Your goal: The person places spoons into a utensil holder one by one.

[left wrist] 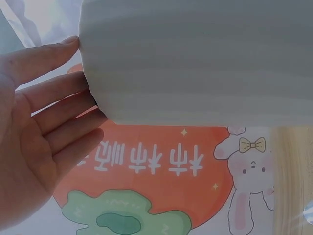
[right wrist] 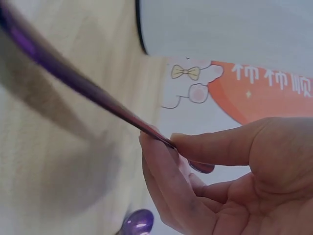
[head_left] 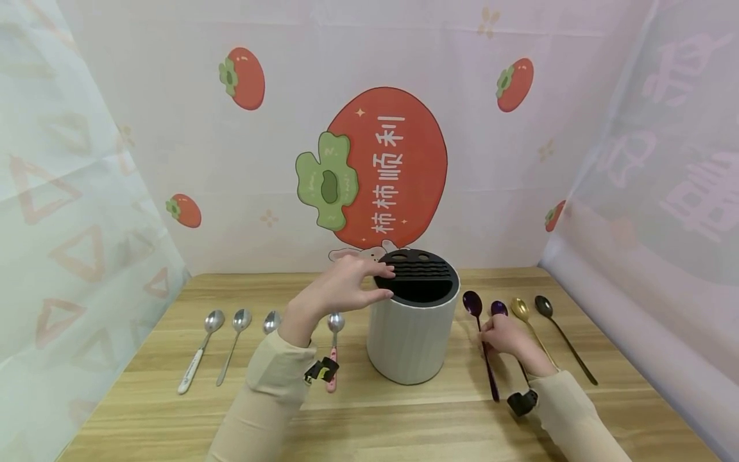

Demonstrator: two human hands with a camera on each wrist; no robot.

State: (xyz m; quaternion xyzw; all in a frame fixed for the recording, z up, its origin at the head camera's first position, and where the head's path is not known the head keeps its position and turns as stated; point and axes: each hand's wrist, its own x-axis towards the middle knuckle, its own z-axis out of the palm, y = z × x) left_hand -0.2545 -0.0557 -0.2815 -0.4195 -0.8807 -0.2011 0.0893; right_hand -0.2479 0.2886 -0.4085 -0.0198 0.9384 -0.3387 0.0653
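Person at a wood-grain tabletop (head_left: pixel 404 423), both hands at work. White ribbed cutlery holder (head_left: pixel 410 340) stands upright near the middle, its black lid (head_left: pixel 418 269) carrying wavy slots, round holes and one wide opening. Left hand (head_left: pixel 340 289) reaches to the holder's rim from the left; thumb and fingers spread apart, mostly straight, tips at the edge. Right hand (head_left: pixel 502 337) pinches a dark purple spoon (head_left: pixel 472 303) by its slim handle, between thumb and forefinger, just right of the holder; bowl points toward the backdrop (head_left: pixel 491 192). Cannot tell whether its bowl touches the wood. Close by lie a second purple spoon (head_left: pixel 499 308), partly under that hand, a gold spoon (head_left: pixel 521 309), then a black spoon (head_left: pixel 544 306) outermost. Left of the holder, a row of four: white-handled spoon (head_left: pixel 196 366), plain silver spoon (head_left: pixel 241 319), another silver-bowled spoon (head_left: pixel 271 322) mostly hidden behind the left arm, pink-handled spoon (head_left: pixel 336 322). Backdrop printed with red persimmons.
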